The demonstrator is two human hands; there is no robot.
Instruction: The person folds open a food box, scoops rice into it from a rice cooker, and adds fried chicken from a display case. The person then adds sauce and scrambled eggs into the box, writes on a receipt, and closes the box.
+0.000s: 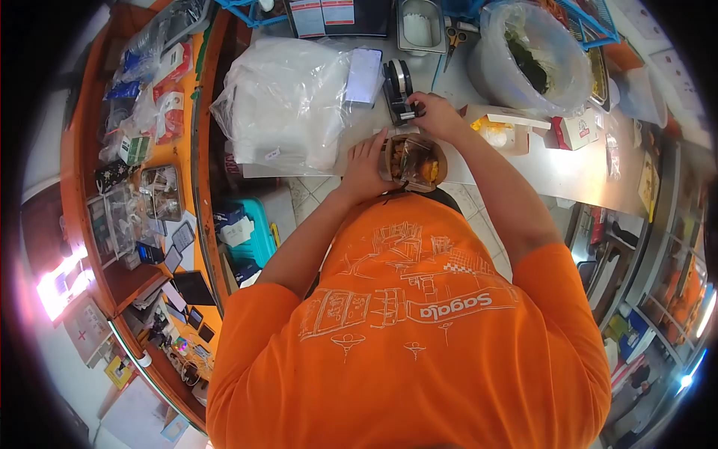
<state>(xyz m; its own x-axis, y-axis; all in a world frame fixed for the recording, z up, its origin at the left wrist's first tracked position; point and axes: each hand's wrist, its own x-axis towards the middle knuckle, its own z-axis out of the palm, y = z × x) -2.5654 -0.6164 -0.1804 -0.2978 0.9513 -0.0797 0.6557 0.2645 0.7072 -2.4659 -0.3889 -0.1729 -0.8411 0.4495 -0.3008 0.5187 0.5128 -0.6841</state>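
Observation:
A round takeaway bowl (440, 170) of brown and orange-yellow food, partly under a shiny clear cover, sits at the table's near edge, close to my body. My left hand (365, 168) lies against the bowl's left side with its fingers stretched out. Just beyond the bowl stands a black tape dispenser (396, 88) with a roll in it. My right hand (436, 116) has its fingers closed at the dispenser's near end. Whatever is between those fingertips is too small to make out.
A large clear plastic bag of white items (288, 105) lies left, beside a pale purple pad (363, 76). Behind are a metal container (419, 30) and scissors (453, 39). To the right stand a big translucent tub (490, 63) and an opened carton (516, 117).

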